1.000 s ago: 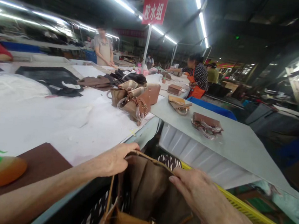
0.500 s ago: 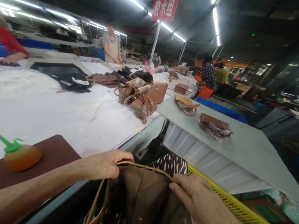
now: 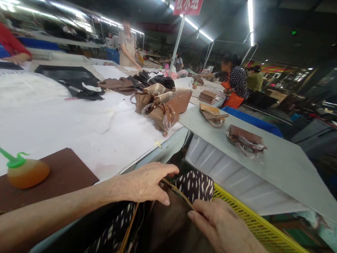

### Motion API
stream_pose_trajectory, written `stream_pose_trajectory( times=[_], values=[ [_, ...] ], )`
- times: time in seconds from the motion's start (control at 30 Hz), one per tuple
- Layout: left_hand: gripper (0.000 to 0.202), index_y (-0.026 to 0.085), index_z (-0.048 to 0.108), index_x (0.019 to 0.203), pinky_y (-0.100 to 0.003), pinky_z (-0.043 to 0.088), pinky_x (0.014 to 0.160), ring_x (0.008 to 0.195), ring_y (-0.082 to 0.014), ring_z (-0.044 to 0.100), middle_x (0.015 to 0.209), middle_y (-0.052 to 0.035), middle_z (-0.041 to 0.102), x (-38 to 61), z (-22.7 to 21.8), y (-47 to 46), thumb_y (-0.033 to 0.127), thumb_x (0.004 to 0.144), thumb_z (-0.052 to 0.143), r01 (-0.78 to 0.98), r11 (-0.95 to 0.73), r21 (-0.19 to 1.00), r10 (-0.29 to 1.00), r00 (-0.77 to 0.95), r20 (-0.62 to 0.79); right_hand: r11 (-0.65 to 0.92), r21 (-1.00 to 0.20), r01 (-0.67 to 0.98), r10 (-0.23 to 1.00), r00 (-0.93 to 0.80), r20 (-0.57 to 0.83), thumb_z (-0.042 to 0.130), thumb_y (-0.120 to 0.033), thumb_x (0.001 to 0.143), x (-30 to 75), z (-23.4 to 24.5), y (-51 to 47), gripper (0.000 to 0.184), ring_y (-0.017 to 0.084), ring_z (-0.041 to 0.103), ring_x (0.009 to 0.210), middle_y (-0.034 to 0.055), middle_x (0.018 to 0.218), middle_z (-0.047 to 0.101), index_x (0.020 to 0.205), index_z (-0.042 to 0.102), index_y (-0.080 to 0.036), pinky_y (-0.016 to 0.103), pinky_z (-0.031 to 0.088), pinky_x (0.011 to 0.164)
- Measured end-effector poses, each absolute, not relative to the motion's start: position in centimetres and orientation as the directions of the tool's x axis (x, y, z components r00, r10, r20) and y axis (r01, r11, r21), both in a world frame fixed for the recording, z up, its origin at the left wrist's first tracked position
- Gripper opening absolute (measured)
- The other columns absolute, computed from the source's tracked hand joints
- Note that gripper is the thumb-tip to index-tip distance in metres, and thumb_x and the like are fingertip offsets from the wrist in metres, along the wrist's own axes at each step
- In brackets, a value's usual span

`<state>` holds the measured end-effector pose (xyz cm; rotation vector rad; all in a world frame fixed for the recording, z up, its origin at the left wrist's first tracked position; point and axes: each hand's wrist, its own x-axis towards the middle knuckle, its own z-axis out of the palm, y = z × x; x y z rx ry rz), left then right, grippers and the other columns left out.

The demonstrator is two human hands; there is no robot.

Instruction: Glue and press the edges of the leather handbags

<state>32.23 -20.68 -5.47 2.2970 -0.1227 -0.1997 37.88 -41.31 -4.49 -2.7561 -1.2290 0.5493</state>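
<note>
At bottom ctr of frame, brown bag (image 3: 174,216), inside dark. R hand (image 3: 218,216) clamped on its rim (image 3: 181,193), thumb vs. fingers; L hand (image 3: 147,182) has thumb & fingers apart, rim's end in the gap, can't tell if touching. Lower rt: yellow crate (image 3: 279,238). Lower left: green-topped orange squeeze bottle (image 3: 28,173) on brown sheet (image 3: 73,170). Upper ctr: red sign (image 3: 189,0).

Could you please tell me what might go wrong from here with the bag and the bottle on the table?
The bag might slip on one side: the left hand is spread open at its rim, while the right hand pinches it. The squeeze bottle of orange liquid, set on a brown sheet near the left forearm, could be knocked over by that arm.
</note>
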Motion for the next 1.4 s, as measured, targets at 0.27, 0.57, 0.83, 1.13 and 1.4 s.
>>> stream_pose_trajectory(
  times=[0.27, 0.57, 0.83, 1.13, 1.4],
  values=[
    [0.018, 0.016, 0.064, 0.084, -0.019, 0.035, 0.058, 0.066, -0.0114, 0.051, 0.070, 0.0036, 0.058, 33.7, -8.0, -21.1, 0.025, 0.068, 0.065, -0.118, -0.608, 0.785, -0.264, 0.963, -0.059, -0.698, -0.239, 0.675, 0.713, 0.625, -0.317, 0.039, -0.030, 0.088, 38.2, -4.3, -41.7, 0.029, 0.019, 0.056, 0.076, 0.0033, 0.075, 0.062, 0.068, 0.058, -0.021, 0.026, 0.039, 0.065],
    [0.023, 0.015, 0.063, 0.074, -0.020, 0.034, 0.064, 0.070, -0.0131, 0.051, 0.067, 0.0003, 0.054, 34.0, -7.0, -20.9, 0.036, 0.079, 0.056, -0.377, -0.602, 0.704, -0.471, 0.880, 0.068, -0.659, -0.346, 0.668, 0.752, 0.607, -0.258, 0.040, -0.032, 0.088, 39.0, -4.8, -42.4, 0.030, 0.016, 0.054, 0.071, 0.0004, 0.069, 0.060, 0.066, 0.055, -0.020, 0.025, 0.037, 0.064],
    [0.020, 0.016, 0.059, 0.070, -0.021, 0.031, 0.064, 0.068, -0.0133, 0.049, 0.065, -0.0003, 0.054, 33.5, -6.9, -21.1, 0.023, 0.084, 0.047, -0.367, -0.673, 0.643, -0.441, 0.896, 0.051, -0.608, -0.359, 0.708, 0.793, 0.565, -0.227, 0.041, -0.030, 0.089, 39.4, -4.7, -42.7, 0.028, 0.014, 0.053, 0.070, -0.0016, 0.066, 0.057, 0.066, 0.054, -0.020, 0.023, 0.036, 0.062],
    [0.014, 0.014, 0.057, 0.066, -0.019, 0.030, 0.056, 0.057, -0.0085, 0.043, 0.061, 0.0039, 0.047, 33.5, -7.6, -21.6, 0.019, 0.076, 0.049, -0.212, -0.619, 0.756, -0.371, 0.928, -0.043, -0.656, -0.302, 0.691, 0.750, 0.642, -0.159, 0.051, -0.030, 0.084, 38.6, -5.1, -42.2, 0.015, 0.016, 0.057, 0.072, 0.0004, 0.073, 0.062, 0.075, 0.059, -0.020, 0.026, 0.037, 0.067],
    [0.015, 0.014, 0.058, 0.069, -0.019, 0.032, 0.058, 0.061, -0.0097, 0.044, 0.063, 0.0031, 0.048, 33.2, -7.4, -21.9, 0.021, 0.077, 0.048, -0.195, -0.614, 0.765, -0.349, 0.936, -0.041, -0.575, -0.447, 0.685, 0.797, 0.592, -0.117, 0.050, -0.026, 0.083, 38.6, -4.9, -40.2, 0.022, 0.010, 0.050, 0.058, -0.0034, 0.057, 0.053, 0.065, 0.059, -0.018, 0.020, 0.031, 0.054]
  ],
)
